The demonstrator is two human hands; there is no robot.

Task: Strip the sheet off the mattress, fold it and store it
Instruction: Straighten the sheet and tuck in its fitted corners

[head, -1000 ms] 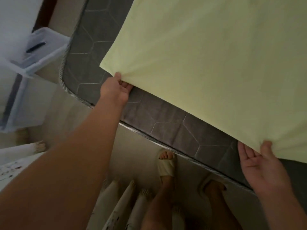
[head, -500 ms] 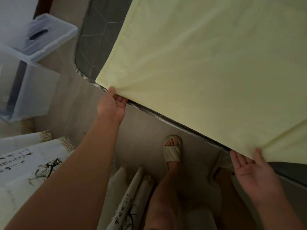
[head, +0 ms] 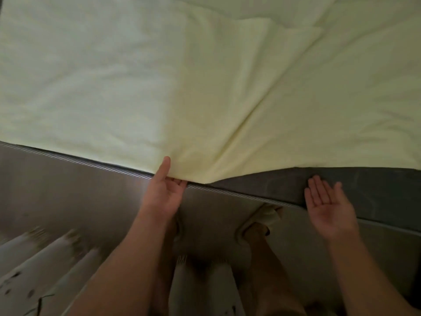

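The pale yellow sheet [head: 205,76] covers the picture from nine round to three o'clock, lying loose over the grey mattress [head: 364,185], whose bare corner shows at four o'clock where the cloth no longer reaches. Creases fan out from six o'clock because the left hand [head: 164,192] pinches the hem there, thumb on top. The right hand [head: 328,206] hovers released, palm up, likely ready for a new hold.
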